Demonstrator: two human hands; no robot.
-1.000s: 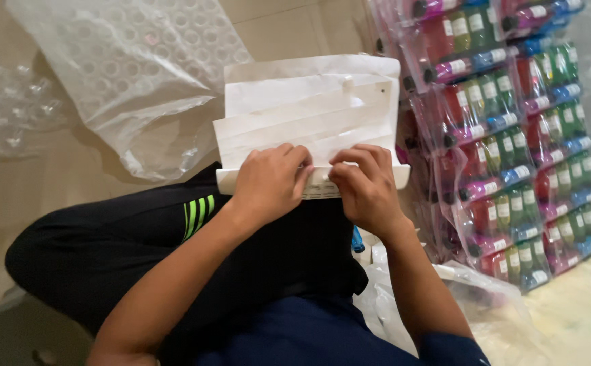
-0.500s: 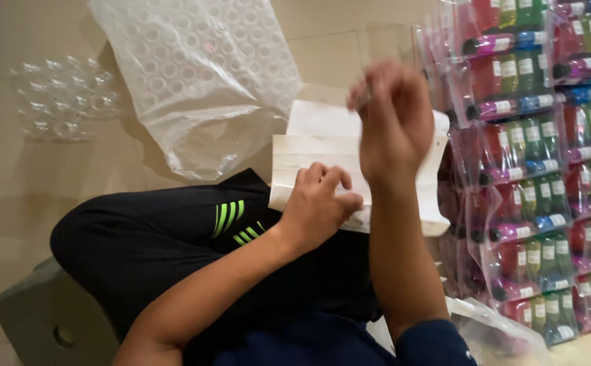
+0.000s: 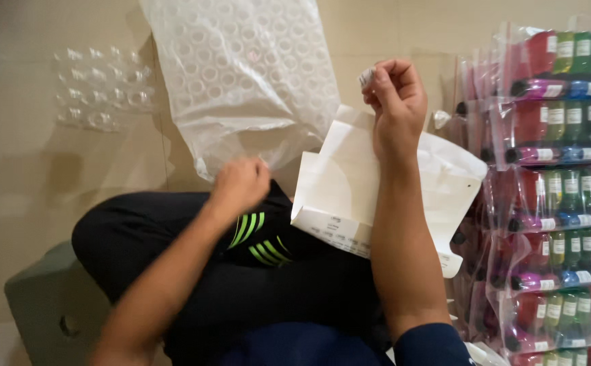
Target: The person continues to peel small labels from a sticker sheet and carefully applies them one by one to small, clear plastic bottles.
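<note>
Grip of left hand point(image 3: 241, 184) has left white sheets point(image 3: 349, 196).

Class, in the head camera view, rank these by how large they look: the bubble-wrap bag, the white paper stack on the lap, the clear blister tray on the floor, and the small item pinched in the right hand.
1. bubble-wrap bag
2. white paper stack
3. clear blister tray
4. small item, pinched by the right hand

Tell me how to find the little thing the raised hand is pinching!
Start at the wall of clear packets with colourful bottles on the right. Just left of it, the right hand is lifted above a stack of white sheets. Pinched at its fingertips is a tiny whitish piece, the only thing held in the air.
</note>
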